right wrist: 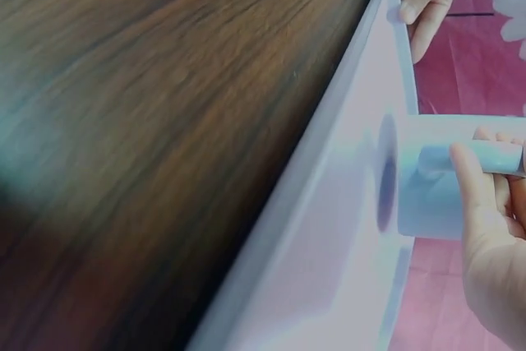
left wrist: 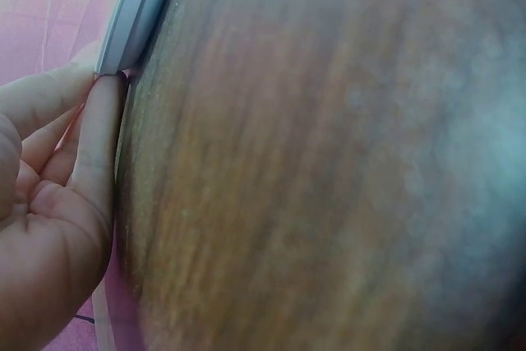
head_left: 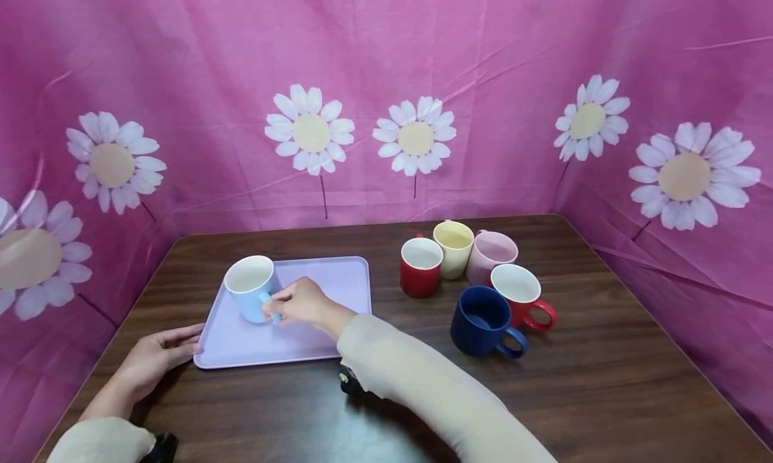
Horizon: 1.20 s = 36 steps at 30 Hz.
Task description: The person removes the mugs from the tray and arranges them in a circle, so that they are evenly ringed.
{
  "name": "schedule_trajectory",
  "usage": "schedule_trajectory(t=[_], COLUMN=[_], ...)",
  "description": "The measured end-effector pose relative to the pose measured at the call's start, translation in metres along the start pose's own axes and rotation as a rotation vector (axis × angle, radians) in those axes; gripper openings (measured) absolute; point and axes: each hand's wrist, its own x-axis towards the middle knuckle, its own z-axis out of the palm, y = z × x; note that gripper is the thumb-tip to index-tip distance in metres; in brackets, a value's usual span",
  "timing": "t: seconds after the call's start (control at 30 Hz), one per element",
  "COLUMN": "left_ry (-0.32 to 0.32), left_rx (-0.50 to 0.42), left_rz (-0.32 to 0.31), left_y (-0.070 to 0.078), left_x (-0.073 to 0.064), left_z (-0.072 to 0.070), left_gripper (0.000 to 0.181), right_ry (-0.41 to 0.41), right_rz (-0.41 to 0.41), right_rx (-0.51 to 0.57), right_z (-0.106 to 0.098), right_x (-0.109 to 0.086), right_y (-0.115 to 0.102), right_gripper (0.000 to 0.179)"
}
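Note:
My right hand (head_left: 300, 302) pinches the handle of a light blue mug (head_left: 247, 302) between thumb and fingers. The mug is upright over the left part of a lilac tray (head_left: 326, 342). In the right wrist view a dark oval shadow lies on the tray beside the mug's base; whether the base touches is hard to tell. At the tray's left edge, my left hand (head_left: 147, 362) touches the rim with fairly straight fingers. The left wrist view shows the thumb and a finger against the tray's corner (left wrist: 136, 26).
Right of the tray several mugs stand close together: a red one (head_left: 419, 278), a cream one (head_left: 454, 255), a pink one (head_left: 483, 265), another red one (head_left: 519, 302) and a dark blue one (head_left: 474, 329). A pink flowered cloth (head_left: 374, 33) hangs behind the wooden table (head_left: 272, 416).

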Motion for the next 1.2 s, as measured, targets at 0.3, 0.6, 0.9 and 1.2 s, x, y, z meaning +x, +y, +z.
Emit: schedule_trajectory(t=[0.3, 0.6, 0.9, 1.2], left_ry=[-0.014, -0.022, -0.018, -0.032], left_rx=[-0.107, -0.176, -0.143, -0.172], left_rz=[0.022, 0.045, 0.042, 0.053], left_y=[-0.004, -0.004, -0.002, -0.001], left_x=[-0.003, -0.006, -0.004, -0.002], left_z=[-0.007, -0.005, -0.002, -0.002], left_gripper=[0.040, 0.030, 0.035, 0.031], right_ry=[-0.025, 0.014, 0.060, 0.153], right_rz=[-0.061, -0.072, -0.085, -0.035], right_rx=[-0.063, -0.069, -0.118, -0.136], right_z=[-0.027, -0.062, -0.101, -0.128], right_x=[-0.022, -0.054, -0.085, -0.117], right_y=[-0.008, -0.007, 0.005, 0.011], right_gripper=[0.020, 0.019, 0.019, 0.022])
